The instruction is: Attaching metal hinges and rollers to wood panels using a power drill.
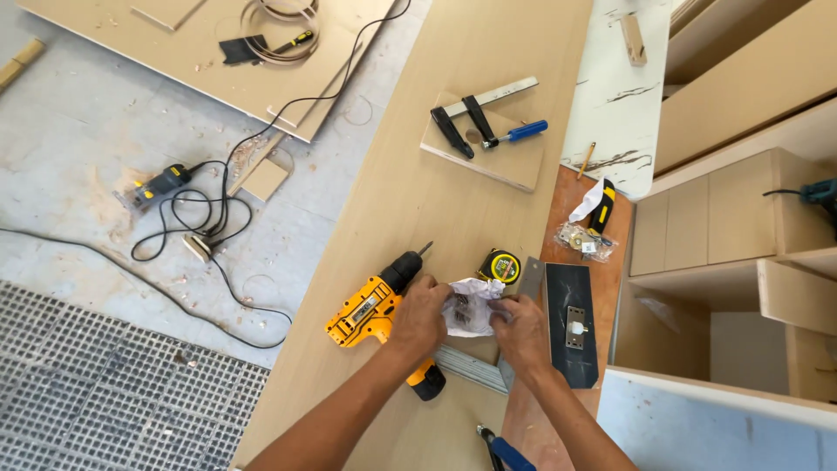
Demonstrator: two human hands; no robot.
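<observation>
Both my hands hold a small crumpled clear plastic bag (pixel 469 305) with small hardware inside, over a long wooden board (pixel 436 201). My left hand (pixel 420 316) grips its left side, my right hand (pixel 520 327) its right side. A yellow and black cordless drill (pixel 370 307) lies just left of my left hand, its bit pointing up right. A yellow tape measure (pixel 501 265) sits just above the bag. A metal square (pixel 527 283) lies under my right hand, next to a dark panel (pixel 571 324) with a small metal fitting.
A bar clamp with a blue handle (pixel 488 122) rests on a small wood piece farther up the board. Another bag of hardware (pixel 582 242) and a pencil (pixel 586 160) lie to the right. A corded power tool (pixel 157 186) and cable lie on the floor at left. Cabinet parts (pixel 732 218) stand at right.
</observation>
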